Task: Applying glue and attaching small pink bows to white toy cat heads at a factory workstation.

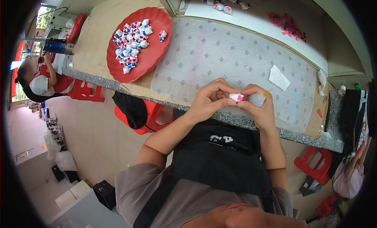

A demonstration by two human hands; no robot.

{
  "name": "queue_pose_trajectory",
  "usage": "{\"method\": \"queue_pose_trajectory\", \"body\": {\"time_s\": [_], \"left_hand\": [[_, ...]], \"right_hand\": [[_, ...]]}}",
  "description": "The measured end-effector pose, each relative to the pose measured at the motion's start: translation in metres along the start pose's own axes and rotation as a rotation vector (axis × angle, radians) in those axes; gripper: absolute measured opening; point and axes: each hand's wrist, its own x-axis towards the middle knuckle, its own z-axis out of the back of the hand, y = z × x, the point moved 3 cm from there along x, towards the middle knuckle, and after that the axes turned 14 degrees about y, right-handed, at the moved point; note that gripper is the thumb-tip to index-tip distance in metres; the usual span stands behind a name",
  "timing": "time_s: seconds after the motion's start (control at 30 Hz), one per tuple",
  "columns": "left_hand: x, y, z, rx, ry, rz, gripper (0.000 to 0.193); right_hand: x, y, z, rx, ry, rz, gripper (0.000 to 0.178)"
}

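Close over the table's front edge, both hands meet at a small white figurine head (236,97) with a pink patch. My left hand (209,99) pinches it between thumb and fingers. The thumb and forefinger of my right hand (264,112) reach its other side. A small translucent squeeze bottle (257,99) with an orange part and a thin tip is also held in the right hand, against the palm. The fingers hide part of the head and of the bottle.
A red scalloped tray (160,57) at the left bears many white, blue and pink figurines (131,43). White paper (279,77) lies on the patterned sheet (220,47). White pieces (223,8) and pink figures (288,27) occupy the shelf behind. A red stool (153,112) stands below; another person (41,79) sits far left.
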Motion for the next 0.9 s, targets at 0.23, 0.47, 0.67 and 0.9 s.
{"method": "queue_pose_trajectory", "body": {"time_s": [0.23,0.47,0.67,0.9], "left_hand": [[-0.016,-0.068,0.038,0.969,-0.465,-0.168,0.020],[0.042,-0.113,0.081,1.635,-0.447,-0.076,0.027],[0.206,-0.028,0.096,1.968,-0.284,0.287,0.025],[0.196,-0.026,0.089,1.538,-0.158,0.193,0.024]], "right_hand": [[-0.001,0.016,0.000,-0.127,-0.040,-0.046,0.045],[-0.015,0.023,0.045,-0.213,-0.293,0.067,0.044],[-0.021,0.011,0.048,-0.127,-0.339,0.167,0.049],[-0.027,0.011,0.051,0.053,-0.271,0.201,0.033]]}}
